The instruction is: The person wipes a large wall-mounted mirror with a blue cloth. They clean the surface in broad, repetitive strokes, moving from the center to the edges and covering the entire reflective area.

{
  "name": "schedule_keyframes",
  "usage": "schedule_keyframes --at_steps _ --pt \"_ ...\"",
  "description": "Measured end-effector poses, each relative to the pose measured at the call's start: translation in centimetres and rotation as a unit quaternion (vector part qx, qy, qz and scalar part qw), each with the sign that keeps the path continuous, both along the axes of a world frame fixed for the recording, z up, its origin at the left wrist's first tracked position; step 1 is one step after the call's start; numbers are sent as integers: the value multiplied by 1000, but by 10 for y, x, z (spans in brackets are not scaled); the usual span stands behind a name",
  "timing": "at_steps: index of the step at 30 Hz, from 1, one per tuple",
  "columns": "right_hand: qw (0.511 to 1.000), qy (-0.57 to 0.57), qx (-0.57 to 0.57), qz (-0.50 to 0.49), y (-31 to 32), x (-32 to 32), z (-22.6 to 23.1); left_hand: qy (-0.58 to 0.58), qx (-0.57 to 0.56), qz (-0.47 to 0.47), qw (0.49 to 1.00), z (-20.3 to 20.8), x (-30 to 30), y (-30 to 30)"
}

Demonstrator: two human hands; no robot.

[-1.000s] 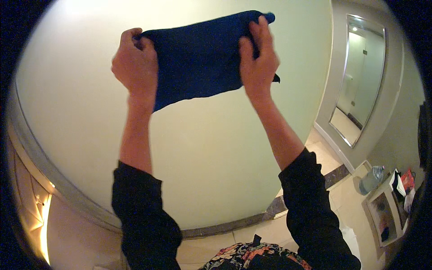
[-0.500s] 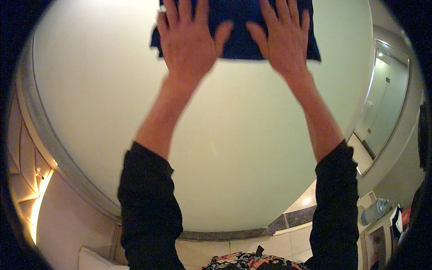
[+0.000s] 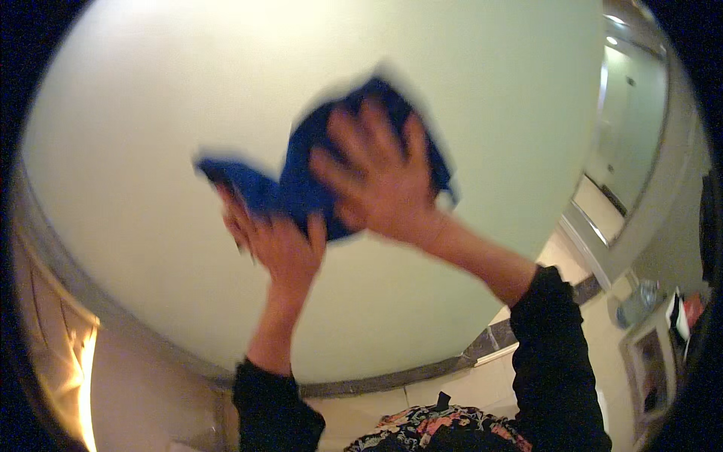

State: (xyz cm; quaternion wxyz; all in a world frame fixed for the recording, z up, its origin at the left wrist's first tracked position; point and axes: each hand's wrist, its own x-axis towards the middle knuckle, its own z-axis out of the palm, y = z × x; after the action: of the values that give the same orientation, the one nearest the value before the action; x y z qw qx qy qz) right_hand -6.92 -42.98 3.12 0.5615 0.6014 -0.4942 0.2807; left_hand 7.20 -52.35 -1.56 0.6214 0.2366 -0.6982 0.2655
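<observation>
A dark blue cloth (image 3: pixel 300 162) lies against a large pale, frosted-looking panel (image 3: pixel 173 264), bunched in its middle with one part reaching to the left. My right hand (image 3: pixel 392 184) presses over the wider part of the cloth, its fingers spread and somewhat blurred by motion. Lower and to the left, my left hand (image 3: pixel 280 245) grips the narrower part, with cloth between thumb and fingers. Some of the left fingertips are hidden or smeared.
A dark border (image 3: pixel 407 377) runs along the panel's lower edge, above floor tiles (image 3: pixel 369 410). On the right are a glass door (image 3: pixel 636 128) and a clear plastic bottle (image 3: pixel 639 303) beside a small stand. A bright light strip (image 3: pixel 86 384) glows at lower left.
Both hands have come down from the top of the view with the cloth. The cloth was spread flat under both palms and is now bunched; the left hand has closed on it.
</observation>
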Motion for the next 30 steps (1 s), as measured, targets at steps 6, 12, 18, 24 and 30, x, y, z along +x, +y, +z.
schedule_keyframes --at_steps 6,12,18,24,30 --pt "992 41 37 110 23 -28 -67 4 99 -58 993 -52 -19 16" --pt "986 32 -164 6 44 -90 82 33 -161 48 985 129 -84 39" --pt "971 -63 -230 -33 80 -140 109 46 -184 68 979 164 -147 79" --pt "977 -166 -106 -79 124 -172 -45 -144 -39 -14 989 1 -184 127" --pt "967 -179 -151 -101 146 -224 -73 -195 -42 -84 976 -18 -228 155"
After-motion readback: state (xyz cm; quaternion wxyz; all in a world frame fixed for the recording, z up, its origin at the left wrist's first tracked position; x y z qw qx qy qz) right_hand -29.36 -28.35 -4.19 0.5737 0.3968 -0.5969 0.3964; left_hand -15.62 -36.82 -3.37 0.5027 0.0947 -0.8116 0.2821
